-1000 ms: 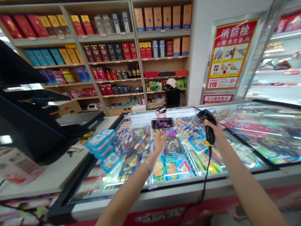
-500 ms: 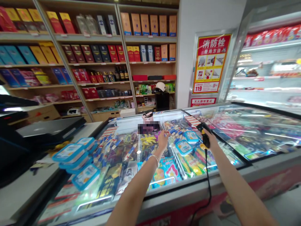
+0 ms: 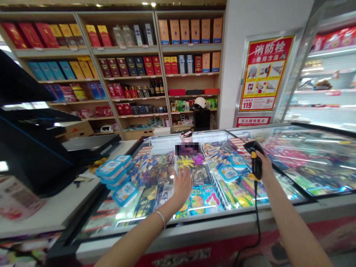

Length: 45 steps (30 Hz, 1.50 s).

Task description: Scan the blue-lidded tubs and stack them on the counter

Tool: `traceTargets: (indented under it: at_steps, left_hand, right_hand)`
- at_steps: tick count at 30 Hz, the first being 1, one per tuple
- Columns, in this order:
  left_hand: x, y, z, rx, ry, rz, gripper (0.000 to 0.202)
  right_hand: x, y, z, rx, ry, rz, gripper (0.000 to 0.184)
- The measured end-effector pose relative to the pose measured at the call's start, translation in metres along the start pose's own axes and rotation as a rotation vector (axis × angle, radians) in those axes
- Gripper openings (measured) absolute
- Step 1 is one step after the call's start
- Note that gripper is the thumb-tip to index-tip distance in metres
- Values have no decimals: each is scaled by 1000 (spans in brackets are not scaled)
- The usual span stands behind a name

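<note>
My left hand (image 3: 183,185), a bracelet on its wrist, is over the glass top of a chest freezer (image 3: 204,219). Its fingers are spread and nothing shows in them. In my right hand (image 3: 265,167) is a black and yellow barcode scanner (image 3: 256,163), held above the glass with its cable hanging down the freezer's front. Two blue-lidded plastic tubs, a nearer tub (image 3: 228,173) and a farther tub (image 3: 238,162), lie left of the scanner. Left of my left hand, several similar tubs are piled, with one tub (image 3: 125,193) tilted against the pile.
A white counter (image 3: 80,198) with a dark checkout machine (image 3: 30,148) adjoins the freezer's left side. A pink-and-white package (image 3: 18,200) stands on it. On the freezer's far edge is a pink tub (image 3: 186,136). Shelves of boxed goods (image 3: 125,76) line the back wall.
My left hand has come back toward me and left, its fingers now spread. My right hand still grips the barcode scanner. The view has swung left, bringing more of the counter in.
</note>
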<state>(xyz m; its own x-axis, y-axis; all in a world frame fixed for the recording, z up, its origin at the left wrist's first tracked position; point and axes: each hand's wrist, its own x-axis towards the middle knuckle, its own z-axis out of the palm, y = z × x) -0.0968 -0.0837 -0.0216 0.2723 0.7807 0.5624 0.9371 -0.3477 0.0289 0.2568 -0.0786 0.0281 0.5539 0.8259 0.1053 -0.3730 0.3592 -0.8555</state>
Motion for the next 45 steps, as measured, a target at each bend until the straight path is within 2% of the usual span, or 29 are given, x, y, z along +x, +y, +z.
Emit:
traceTargets:
  at_steps: [3,7,12,15,18,21,24,27,30,33,36,40,42,45]
  left_hand:
    - [-7,-29,-11,113,-88,-76,30]
    - [7,-75,-27,231,-134,-191,30]
    - [17,-130,-39,359,-151,-356,36]
    - [16,-143,-39,377,-110,-372,37]
    - [16,-146,-39,359,-80,-359,35]
    - [18,-149,-45,283,-72,-367,27]
    - [23,-156,-51,66,-9,-369,20]
    - [27,-157,-50,-340,98,-336,18]
    - [29,-149,-42,-809,183,-343,23]
    - [26,-139,-36,-1017,237,-386,27]
    - [23,-136,-38,-939,260,-379,26]
    - [20,-137,-46,-584,345,-213,22]
    - [19,-136,-49,-414,334,-129,23]
    - [18,-136,-48,-274,299,-64,27]
  right_hand:
    - [-20,-7,24,4,-65,-33,39]
    - [-46,-8,70,-41,-175,-23,44]
    - [-66,14,133,-50,-304,1,50]
    - [-76,40,165,-62,-396,51,55]
    - [-87,70,185,-94,-499,145,58]
    - [-97,97,190,-143,-532,244,58]
    - [-103,116,186,-175,-566,317,54]
    - [-107,128,181,-201,-593,376,52]
    - [-111,135,180,-236,-609,405,54]
    - [-115,138,180,-238,-613,410,55]
    - [-117,137,181,-207,-605,398,57]
    - [-119,132,180,-218,-601,403,61]
    - [-120,128,181,-225,-604,386,62]
    - [-123,122,181,-215,-631,347,62]
